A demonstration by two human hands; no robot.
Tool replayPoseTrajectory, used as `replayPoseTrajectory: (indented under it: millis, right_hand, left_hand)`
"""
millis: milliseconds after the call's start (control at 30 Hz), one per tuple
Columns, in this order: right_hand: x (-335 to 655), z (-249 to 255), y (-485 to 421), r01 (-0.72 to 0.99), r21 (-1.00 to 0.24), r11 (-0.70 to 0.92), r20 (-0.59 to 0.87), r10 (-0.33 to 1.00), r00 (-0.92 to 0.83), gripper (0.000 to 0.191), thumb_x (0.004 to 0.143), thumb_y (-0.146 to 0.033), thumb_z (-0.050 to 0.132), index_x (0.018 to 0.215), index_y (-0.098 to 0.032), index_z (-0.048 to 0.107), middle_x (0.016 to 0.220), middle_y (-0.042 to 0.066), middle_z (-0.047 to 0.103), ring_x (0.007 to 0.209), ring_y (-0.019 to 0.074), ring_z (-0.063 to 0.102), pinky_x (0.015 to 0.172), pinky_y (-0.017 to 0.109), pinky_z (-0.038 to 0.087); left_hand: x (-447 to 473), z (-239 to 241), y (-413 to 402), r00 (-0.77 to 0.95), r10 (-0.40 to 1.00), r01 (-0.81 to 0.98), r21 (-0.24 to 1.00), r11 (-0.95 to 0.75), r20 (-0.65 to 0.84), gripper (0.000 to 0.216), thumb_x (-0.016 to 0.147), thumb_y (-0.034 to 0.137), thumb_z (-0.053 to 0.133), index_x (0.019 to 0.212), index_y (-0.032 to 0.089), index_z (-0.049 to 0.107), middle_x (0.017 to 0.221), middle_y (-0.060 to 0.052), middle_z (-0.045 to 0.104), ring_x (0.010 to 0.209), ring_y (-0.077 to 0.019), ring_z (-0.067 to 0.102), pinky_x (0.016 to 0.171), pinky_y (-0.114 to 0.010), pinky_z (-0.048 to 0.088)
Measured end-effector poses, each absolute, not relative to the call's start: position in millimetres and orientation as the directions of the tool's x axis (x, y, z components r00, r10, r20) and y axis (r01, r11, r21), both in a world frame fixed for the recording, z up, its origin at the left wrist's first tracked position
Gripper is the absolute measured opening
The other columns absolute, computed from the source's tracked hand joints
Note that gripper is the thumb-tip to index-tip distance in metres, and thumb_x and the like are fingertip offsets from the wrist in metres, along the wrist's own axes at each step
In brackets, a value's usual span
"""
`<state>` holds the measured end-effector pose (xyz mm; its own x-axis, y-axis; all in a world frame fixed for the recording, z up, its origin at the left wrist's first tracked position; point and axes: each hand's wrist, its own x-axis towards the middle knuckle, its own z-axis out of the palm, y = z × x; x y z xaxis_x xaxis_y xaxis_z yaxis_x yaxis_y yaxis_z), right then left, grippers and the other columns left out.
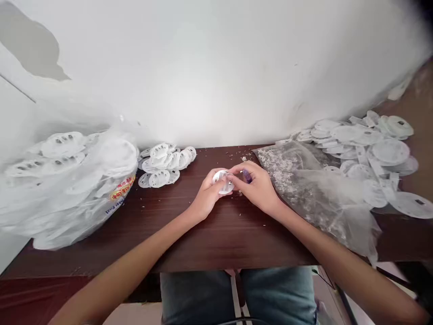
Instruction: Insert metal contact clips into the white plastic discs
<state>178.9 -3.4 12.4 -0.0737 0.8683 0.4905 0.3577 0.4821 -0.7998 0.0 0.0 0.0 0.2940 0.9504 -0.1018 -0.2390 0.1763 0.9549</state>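
Note:
My left hand is closed around a white round plastic disc, its thumb lying across the face. Thumb and forefinger of my right hand meet at the disc's right side, over a small part too tiny to make out. A small purple object is tucked in the curled fingers of the right hand; its kind cannot be told. Both hands are just above the dark wooden table. To the left lies a small pile of similar white discs.
A big clear plastic bag of white discs stands at the left. On the right, a clear bag of tiny white parts lies beside a heap of white discs and strips. Small scraps dot the table near the white wall.

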Motion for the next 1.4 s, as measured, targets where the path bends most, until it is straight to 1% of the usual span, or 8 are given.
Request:
replayPoseTrajectory:
  millis: [233, 433, 533, 700, 800, 1000, 1167, 1400]
  right_hand:
    - [179, 11, -6, 0.382, -0.8, 0.463, 0.473, 0.878, -0.073, 0.006, 0.092, -0.022, 0.075, 0.096, -0.026, 0.078, 0.094, 0.002, 0.073, 0.079, 0.0175, 0.061, 0.069, 0.031, 0.049]
    - [180, 8, -3, 0.407, -0.794, 0.452, 0.457, 0.885, -0.093, 0.007, 0.093, -0.022, 0.072, 0.096, -0.025, 0.077, 0.095, 0.002, 0.073, 0.081, 0.0181, 0.062, 0.073, 0.032, 0.05]
    - [180, 9, -3, 0.401, -0.816, 0.417, 0.415, 0.905, -0.097, 0.007, 0.091, -0.022, 0.073, 0.097, -0.025, 0.077, 0.095, 0.003, 0.073, 0.082, 0.0184, 0.063, 0.072, 0.033, 0.05]
    - [181, 12, -1, 0.387, -0.85, 0.357, 0.337, 0.934, -0.121, 0.013, 0.09, -0.025, 0.073, 0.103, -0.025, 0.075, 0.101, 0.003, 0.075, 0.092, 0.0202, 0.067, 0.079, 0.034, 0.05]
    - [183, 14, 1, 0.371, -0.88, 0.298, 0.266, 0.954, -0.136, 0.019, 0.088, -0.028, 0.074, 0.107, -0.024, 0.074, 0.1, 0.003, 0.075, 0.088, 0.0195, 0.066, 0.078, 0.034, 0.049]
    - [188, 14, 5, 0.331, -0.918, 0.216, 0.161, 0.969, -0.187, 0.028, 0.085, -0.033, 0.078, 0.11, -0.023, 0.072, 0.099, 0.002, 0.074, 0.082, 0.0178, 0.062, 0.075, 0.034, 0.047]
    - [188, 14, 4, 0.295, -0.934, 0.202, 0.147, 0.969, -0.198, 0.025, 0.085, -0.035, 0.078, 0.105, -0.021, 0.072, 0.097, 0.002, 0.073, 0.08, 0.0174, 0.062, 0.074, 0.033, 0.048]
    - [183, 15, 0, 0.373, -0.9, 0.225, 0.182, 0.972, -0.148, 0.018, 0.088, -0.034, 0.074, 0.101, -0.022, 0.072, 0.094, 0.002, 0.075, 0.076, 0.0168, 0.061, 0.071, 0.032, 0.047]
  left_hand:
    - [1, 0, -2, 0.281, 0.953, -0.257, 0.949, 0.184, -0.109, 0.042, 0.087, 0.045, 0.081, 0.118, 0.024, 0.065, 0.115, -0.005, 0.071, 0.1, -0.0191, 0.07, 0.085, -0.033, 0.06]
    - [1, 0, -1, 0.316, 0.943, -0.263, 0.945, 0.194, -0.106, 0.04, 0.086, 0.044, 0.082, 0.116, 0.024, 0.063, 0.103, -0.001, 0.071, 0.088, -0.0164, 0.073, 0.081, -0.031, 0.06]
    - [1, 0, -1, 0.327, 0.94, -0.271, 0.943, 0.195, -0.1, 0.041, 0.087, 0.043, 0.082, 0.117, 0.024, 0.062, 0.102, 0.0, 0.071, 0.086, -0.0164, 0.074, 0.08, -0.031, 0.06]
    - [1, 1, -1, 0.362, 0.929, -0.25, 0.951, 0.183, -0.083, 0.041, 0.09, 0.043, 0.078, 0.121, 0.023, 0.06, 0.107, -0.003, 0.074, 0.083, -0.0191, 0.078, 0.076, -0.031, 0.058]
    - [1, 0, 0, 0.36, 0.928, -0.226, 0.957, 0.183, -0.093, 0.042, 0.09, 0.044, 0.077, 0.122, 0.023, 0.059, 0.112, -0.005, 0.075, 0.081, -0.0212, 0.079, 0.073, -0.031, 0.056]
    - [2, -2, 0, 0.356, 0.93, -0.229, 0.955, 0.187, -0.097, 0.04, 0.094, 0.049, 0.071, 0.121, 0.022, 0.059, 0.104, -0.005, 0.076, 0.077, -0.022, 0.079, 0.068, -0.03, 0.055]
    - [2, -1, -1, 0.351, 0.93, -0.226, 0.954, 0.195, -0.106, 0.042, 0.094, 0.052, 0.069, 0.121, 0.022, 0.059, 0.102, -0.005, 0.076, 0.076, -0.0227, 0.08, 0.068, -0.03, 0.055]
    - [3, 2, -2, 0.338, 0.932, -0.216, 0.954, 0.209, -0.128, 0.042, 0.093, 0.055, 0.07, 0.115, 0.021, 0.061, 0.096, -0.004, 0.076, 0.073, -0.0201, 0.078, 0.066, -0.028, 0.055]
